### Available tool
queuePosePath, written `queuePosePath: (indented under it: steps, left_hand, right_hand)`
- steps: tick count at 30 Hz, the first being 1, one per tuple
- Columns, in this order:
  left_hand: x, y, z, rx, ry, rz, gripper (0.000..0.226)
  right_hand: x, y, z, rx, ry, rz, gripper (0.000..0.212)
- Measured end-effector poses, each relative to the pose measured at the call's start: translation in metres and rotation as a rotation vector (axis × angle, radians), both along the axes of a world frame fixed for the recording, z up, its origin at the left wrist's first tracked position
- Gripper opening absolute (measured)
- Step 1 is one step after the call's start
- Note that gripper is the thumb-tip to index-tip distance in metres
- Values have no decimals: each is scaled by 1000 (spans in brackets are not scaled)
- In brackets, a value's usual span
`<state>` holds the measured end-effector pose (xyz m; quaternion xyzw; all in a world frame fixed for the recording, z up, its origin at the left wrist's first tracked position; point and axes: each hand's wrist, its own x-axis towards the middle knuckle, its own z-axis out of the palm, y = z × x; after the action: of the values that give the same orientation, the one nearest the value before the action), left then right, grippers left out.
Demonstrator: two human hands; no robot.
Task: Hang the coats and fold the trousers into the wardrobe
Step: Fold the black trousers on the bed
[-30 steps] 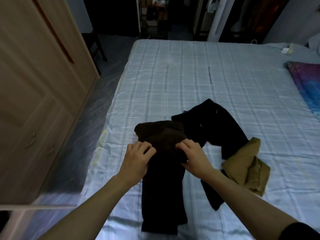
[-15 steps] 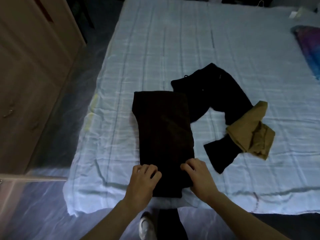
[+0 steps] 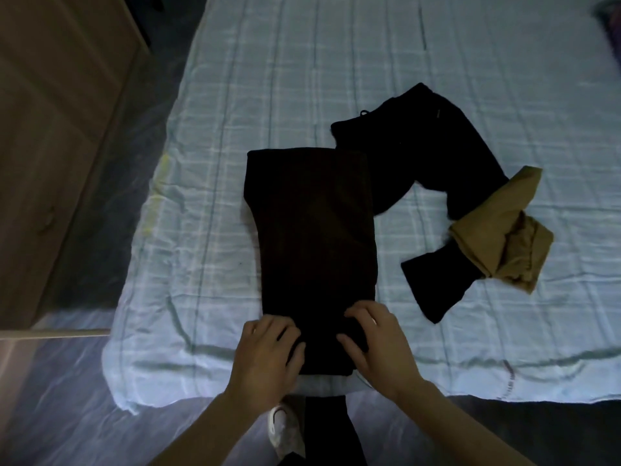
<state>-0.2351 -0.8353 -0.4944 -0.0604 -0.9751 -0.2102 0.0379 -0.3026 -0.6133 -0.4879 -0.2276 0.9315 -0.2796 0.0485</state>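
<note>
Dark brown trousers (image 3: 312,230) lie folded in a long rectangle on the bed (image 3: 302,79), near its front edge. My left hand (image 3: 267,356) and my right hand (image 3: 376,344) rest side by side on the near end of the fold, fingers bent over the cloth edge. To the right, black trousers (image 3: 413,156) lie spread and unfolded, one leg bent toward me. A tan garment (image 3: 500,233) lies crumpled over that leg. The wardrobe (image 3: 50,136) stands to the left with its doors closed.
The bed carries a pale blue checked sheet. A strip of grey floor (image 3: 100,247) runs between the bed and the wardrobe. A white shoe (image 3: 282,428) shows below the bed edge. A colourful pillow (image 3: 610,25) peeks in at the far right.
The upper part of the brown trousers was pulled down over the lower part, making a flat fold. Both hands moved toward the bed's front edge, and the view tilted down.
</note>
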Motion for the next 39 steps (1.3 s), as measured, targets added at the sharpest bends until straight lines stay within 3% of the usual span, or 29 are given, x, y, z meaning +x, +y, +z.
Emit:
queuePosePath:
  steps: [4,7,11,18,25,30,36,39]
  left_hand:
    - [-45,11,-3,27,-35,145,44]
    - [-58,17,-33,-73,-166,82,57]
    - [-49,9,-81,-129,-280,-18,60]
    - [-59,10,-112,-161,-292,-6,61]
    - [-55,8,-88,-149,-313,-49,63]
    - [-10,-10,-68,-36,-200,-200,71]
    - [19,-33,-71,-241,-249,-350,115]
    - [4,-39,-71,-306,-255,-415,124]
  right_hand:
    - [-32,-40,-18,15,82,12,42]
    - [-41,-49,-47,100,12,36,53]
    - [-36,-42,-83,247,-17,54,58]
    - [-46,-42,-118,228,-3,70,60]
    - [-45,-35,-101,181,15,124,57]
    - [-13,-7,-80,99,60,224,54]
    - [40,26,-86,293,65,302,104]
    - [39,20,-91,307,72,245,110]
